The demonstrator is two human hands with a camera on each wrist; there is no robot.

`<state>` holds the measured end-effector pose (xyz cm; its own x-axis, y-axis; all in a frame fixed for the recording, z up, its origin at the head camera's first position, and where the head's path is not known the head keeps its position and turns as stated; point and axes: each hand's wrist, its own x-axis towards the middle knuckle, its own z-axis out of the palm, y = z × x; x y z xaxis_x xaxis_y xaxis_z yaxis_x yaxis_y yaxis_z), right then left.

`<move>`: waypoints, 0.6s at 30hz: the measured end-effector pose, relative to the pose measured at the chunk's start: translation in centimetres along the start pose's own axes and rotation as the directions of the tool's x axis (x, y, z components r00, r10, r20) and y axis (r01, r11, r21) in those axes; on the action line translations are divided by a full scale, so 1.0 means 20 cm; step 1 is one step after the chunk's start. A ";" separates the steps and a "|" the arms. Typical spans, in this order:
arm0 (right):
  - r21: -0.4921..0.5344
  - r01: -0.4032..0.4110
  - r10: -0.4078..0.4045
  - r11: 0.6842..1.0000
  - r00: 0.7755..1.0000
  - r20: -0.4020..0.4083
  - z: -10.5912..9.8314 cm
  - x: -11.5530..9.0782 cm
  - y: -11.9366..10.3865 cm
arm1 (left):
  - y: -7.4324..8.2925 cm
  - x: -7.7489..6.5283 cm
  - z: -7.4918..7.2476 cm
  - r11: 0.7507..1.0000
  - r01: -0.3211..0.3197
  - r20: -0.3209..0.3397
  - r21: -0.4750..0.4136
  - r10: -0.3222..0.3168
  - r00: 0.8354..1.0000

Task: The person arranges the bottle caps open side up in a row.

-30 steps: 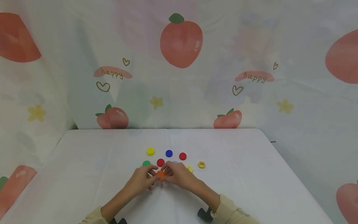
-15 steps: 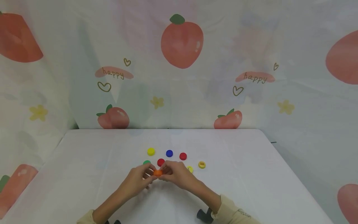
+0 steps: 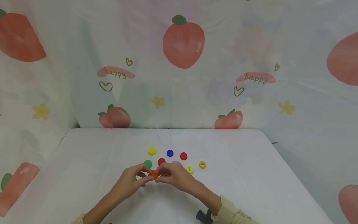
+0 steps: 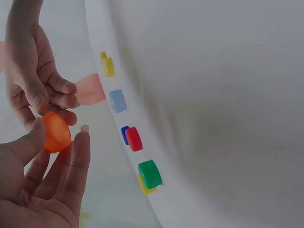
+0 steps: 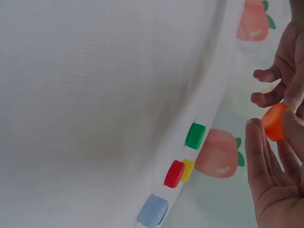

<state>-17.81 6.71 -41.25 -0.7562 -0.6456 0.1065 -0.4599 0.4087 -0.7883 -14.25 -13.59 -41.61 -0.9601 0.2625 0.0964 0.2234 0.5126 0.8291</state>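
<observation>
An orange bottle cap (image 3: 153, 174) is raised in front of the person, between the fingertips of both hands. The left hand (image 3: 130, 179) pinches it from the left; in the left wrist view its thumb (image 4: 29, 142) lies against the cap and its other fingers sit behind. From the right, the right hand (image 3: 176, 175) grips the cap's edge with thumb and fingers. The right wrist view shows the right thumb (image 5: 292, 130) overlapping the orange cap (image 5: 274, 122). Just beyond the hands lie a green cap (image 3: 148, 163) and a red cap (image 3: 161, 161).
Farther back on the white table (image 3: 237, 180) are a yellow cap (image 3: 152, 151), a blue cap (image 3: 170, 153) and another red cap (image 3: 183, 156). A light blue cap (image 4: 118, 100) is partly hidden in the head view. Two yellowish caps, one lettered (image 3: 202, 165), lie right.
Both hands and the orange cap have shifted left. The cap's face has tilted during the move, and the green cap shows more fully. The other caps lie where they were.
</observation>
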 end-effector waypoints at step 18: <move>-0.015 -0.077 0.078 0.997 0.995 0.063 0.06 0.00 -0.04 | -0.05 -0.05 -0.02 0.996 0.061 0.073 0.068 -0.066 0.995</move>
<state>-16.87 5.57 -41.25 -0.7592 -0.6509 0.0062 -0.4067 0.4669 -0.7852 -13.59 -14.73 -42.38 -0.9579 0.2872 0.0007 0.1751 0.5821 0.7940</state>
